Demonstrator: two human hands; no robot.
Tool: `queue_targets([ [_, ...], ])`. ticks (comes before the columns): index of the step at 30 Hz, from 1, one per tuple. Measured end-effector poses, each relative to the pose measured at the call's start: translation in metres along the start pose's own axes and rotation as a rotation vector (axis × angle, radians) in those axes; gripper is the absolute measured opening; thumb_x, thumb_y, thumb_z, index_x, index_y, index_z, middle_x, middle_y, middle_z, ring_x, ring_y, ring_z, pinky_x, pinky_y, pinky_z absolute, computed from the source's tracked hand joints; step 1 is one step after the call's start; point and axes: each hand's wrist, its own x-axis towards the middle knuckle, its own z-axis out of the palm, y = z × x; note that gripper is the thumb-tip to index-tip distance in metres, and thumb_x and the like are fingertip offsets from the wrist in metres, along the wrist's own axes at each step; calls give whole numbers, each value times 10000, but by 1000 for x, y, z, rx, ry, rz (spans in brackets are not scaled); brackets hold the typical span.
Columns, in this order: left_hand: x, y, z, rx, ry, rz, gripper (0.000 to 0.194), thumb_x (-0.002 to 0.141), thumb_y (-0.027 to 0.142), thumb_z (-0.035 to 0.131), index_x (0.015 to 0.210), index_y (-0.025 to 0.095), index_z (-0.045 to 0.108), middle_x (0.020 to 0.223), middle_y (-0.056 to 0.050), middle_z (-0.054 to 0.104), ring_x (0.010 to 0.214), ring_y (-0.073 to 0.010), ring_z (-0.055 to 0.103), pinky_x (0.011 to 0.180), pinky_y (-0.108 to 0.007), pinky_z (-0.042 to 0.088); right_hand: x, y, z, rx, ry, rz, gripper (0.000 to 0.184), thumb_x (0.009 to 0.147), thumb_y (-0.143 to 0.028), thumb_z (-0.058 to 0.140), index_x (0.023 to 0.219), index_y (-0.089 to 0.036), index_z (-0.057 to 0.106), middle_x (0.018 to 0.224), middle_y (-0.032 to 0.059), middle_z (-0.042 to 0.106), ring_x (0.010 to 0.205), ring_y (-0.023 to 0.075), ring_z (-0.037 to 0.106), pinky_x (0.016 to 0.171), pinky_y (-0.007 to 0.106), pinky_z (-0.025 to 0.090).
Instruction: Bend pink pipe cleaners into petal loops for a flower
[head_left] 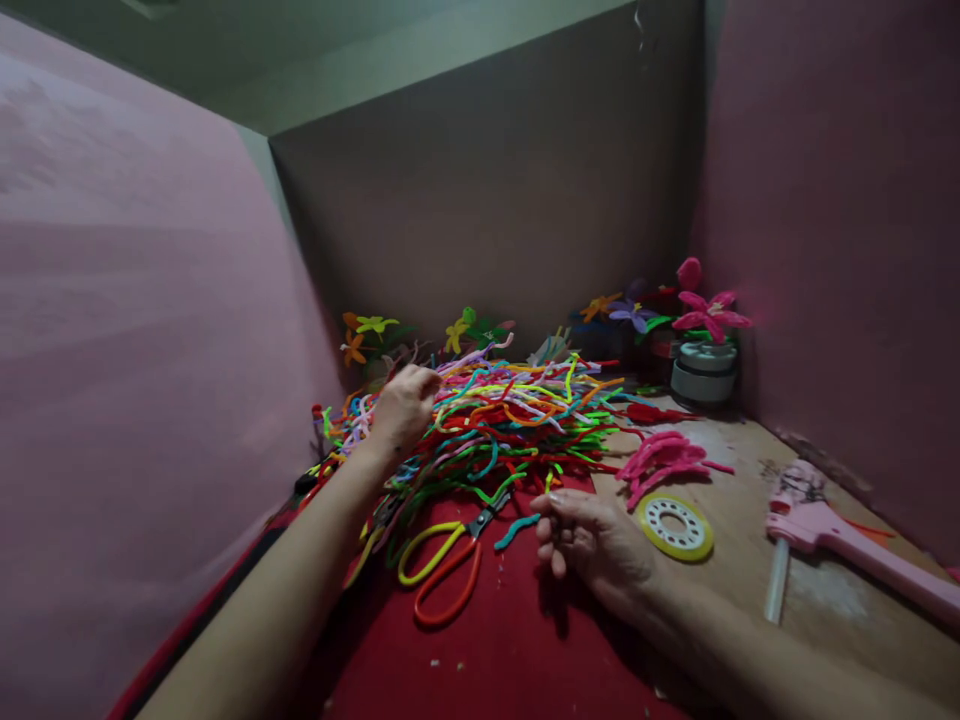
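A big heap of many-coloured pipe cleaners (495, 420) lies at the back of the table. My left hand (403, 408) reaches into the heap's left side with fingers curled among the strands; what it grips is hidden. My right hand (592, 540) rests on the red cloth (510, 650) in front of the heap, fingers loosely bent, next to a short teal pipe cleaner piece (516, 530). Scissors with yellow and orange handles (442, 565) lie between my two arms.
A bunch of pink pipe cleaners (660, 460) and a yellow tape roll (675, 525) lie right of my right hand. A pink glue gun (832, 535) sits at the far right. Finished pipe-cleaner flowers (709, 315) in pots stand along the back wall.
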Motion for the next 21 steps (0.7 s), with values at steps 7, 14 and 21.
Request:
queue_targets([
  [7,-23,43,24,-29,-304,103,161,721,188,496,654,192,643,784,-77,634,797,-202,571,741,-296,433,0,1,1,4,-15,13,191,681,-261,592,741,-84,634,565,45,597,457,123,559,382,199,383],
  [14,-29,44,19,-50,-284,60,215,736,145,442,791,187,646,843,-63,639,777,-173,584,719,-263,443,-2,1,2,-6,-45,32,190,675,-249,577,740,-79,633,563,42,586,460,119,555,380,196,375],
  [21,-3,38,30,27,-177,-79,292,788,206,414,992,201,622,1064,-73,583,891,-186,576,774,-276,434,-1,3,0,-11,-78,41,204,653,-258,593,735,-77,638,569,49,587,465,130,559,383,208,374],
])
